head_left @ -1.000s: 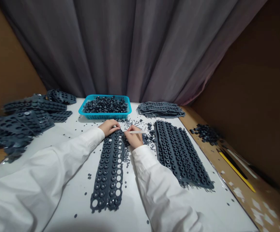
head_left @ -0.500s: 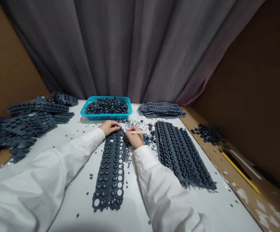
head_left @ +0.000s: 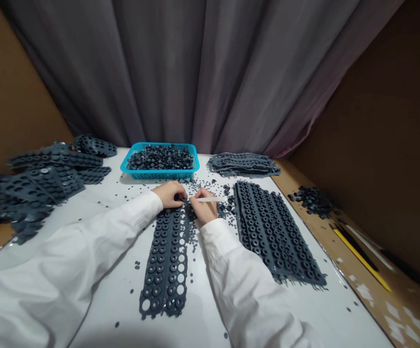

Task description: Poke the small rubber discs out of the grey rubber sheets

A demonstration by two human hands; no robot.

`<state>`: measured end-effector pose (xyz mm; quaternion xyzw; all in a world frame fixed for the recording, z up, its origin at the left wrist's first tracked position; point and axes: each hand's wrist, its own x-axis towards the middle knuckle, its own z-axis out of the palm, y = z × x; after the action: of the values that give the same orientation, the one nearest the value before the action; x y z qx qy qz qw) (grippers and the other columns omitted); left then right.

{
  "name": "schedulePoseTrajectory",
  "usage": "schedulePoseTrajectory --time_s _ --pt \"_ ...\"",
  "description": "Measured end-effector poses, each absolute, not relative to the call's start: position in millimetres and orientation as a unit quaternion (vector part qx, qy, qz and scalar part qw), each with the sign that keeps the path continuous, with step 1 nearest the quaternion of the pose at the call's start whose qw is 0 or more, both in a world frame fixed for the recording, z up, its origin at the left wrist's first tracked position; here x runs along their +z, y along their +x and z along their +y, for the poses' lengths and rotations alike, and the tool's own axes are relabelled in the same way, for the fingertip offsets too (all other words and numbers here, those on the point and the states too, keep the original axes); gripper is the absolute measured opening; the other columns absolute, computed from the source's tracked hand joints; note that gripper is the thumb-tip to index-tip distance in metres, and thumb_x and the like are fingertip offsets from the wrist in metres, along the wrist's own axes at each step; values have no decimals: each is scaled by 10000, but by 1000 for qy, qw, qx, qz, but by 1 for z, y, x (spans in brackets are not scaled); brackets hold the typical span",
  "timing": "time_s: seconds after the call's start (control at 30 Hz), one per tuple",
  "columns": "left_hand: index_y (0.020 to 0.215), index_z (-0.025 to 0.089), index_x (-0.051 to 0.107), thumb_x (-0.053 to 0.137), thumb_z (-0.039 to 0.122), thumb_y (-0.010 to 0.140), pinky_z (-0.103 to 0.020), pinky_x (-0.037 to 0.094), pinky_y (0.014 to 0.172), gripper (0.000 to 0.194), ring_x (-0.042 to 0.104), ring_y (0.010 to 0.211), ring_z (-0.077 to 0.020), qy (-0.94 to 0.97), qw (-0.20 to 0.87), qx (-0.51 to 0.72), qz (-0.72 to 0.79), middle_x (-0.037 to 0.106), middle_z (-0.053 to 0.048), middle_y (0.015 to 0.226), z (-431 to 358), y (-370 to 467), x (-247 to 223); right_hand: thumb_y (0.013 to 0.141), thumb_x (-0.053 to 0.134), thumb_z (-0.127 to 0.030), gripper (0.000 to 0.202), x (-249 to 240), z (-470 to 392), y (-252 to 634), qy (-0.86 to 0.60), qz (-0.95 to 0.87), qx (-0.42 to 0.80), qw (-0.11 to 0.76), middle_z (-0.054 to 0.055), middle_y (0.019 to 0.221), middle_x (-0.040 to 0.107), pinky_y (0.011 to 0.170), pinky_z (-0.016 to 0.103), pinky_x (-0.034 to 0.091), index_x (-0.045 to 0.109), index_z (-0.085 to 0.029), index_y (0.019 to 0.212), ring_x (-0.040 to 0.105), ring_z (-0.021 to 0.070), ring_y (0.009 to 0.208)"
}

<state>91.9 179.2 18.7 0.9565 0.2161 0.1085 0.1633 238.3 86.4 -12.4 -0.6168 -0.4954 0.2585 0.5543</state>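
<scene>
A long dark grey rubber sheet [head_left: 165,256] lies in front of me, moulded with rows of ring-shaped parts. Along its right side runs a column of open round holes, and one more hole shows at the near left corner. At the far end, my left hand [head_left: 172,194] is closed on the sheet's edge, its fingers curled. My right hand [head_left: 204,209] pinches a slim white pen-like stick [head_left: 213,198] just right of that edge. The stick's left tip is hidden by the fingers, close to the left fingertips.
Behind the hands stands a blue basket [head_left: 123,169] full of small dark rubber pieces. Stacked moulded sheets [head_left: 275,232] lie at the right, another stack [head_left: 244,165] behind them. A heap of sheets [head_left: 46,183] is at left. A yellow cutter [head_left: 362,258] lies far right.
My left hand has shifted slightly right and nearer, its fingers now curled more over the sheet's far end. My right hand has moved very little, still with the white stick.
</scene>
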Motion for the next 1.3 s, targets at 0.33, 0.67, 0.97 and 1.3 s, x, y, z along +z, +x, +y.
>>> schedulePoseTrajectory --time_s 0.33,0.67,0.97,1.3 --pt "811 199 709 643 198 655 -271 429 708 169 596 745 -198 970 77 25 231 656 -33 727 181 103 17 608 530 -233 140 -14 83 236 -623 -499 238 553 -72 465 443 479 218 304 411 -209 537 398 101 472" --pt "802 155 699 588 190 722 -312 446 730 141 598 833 -247 977 19 -13 211 659 -102 787 170 107 26 604 521 -225 138 -15 84 237 -633 -505 219 545 -67 471 444 519 221 329 414 -206 518 421 107 494" --pt "847 156 689 586 205 741 -296 447 761 156 598 839 -221 978 13 -16 209 662 -83 817 173 104 24 618 515 -232 126 -16 84 237 -633 -511 221 539 -67 476 457 501 219 331 420 -209 539 420 107 480" --pt "840 125 649 557 141 792 -327 443 783 105 570 912 -244 976 -27 8 216 632 -118 867 158 106 19 580 512 -186 131 -18 88 239 -628 -548 207 513 -64 474 448 523 228 323 407 -213 507 414 111 490"
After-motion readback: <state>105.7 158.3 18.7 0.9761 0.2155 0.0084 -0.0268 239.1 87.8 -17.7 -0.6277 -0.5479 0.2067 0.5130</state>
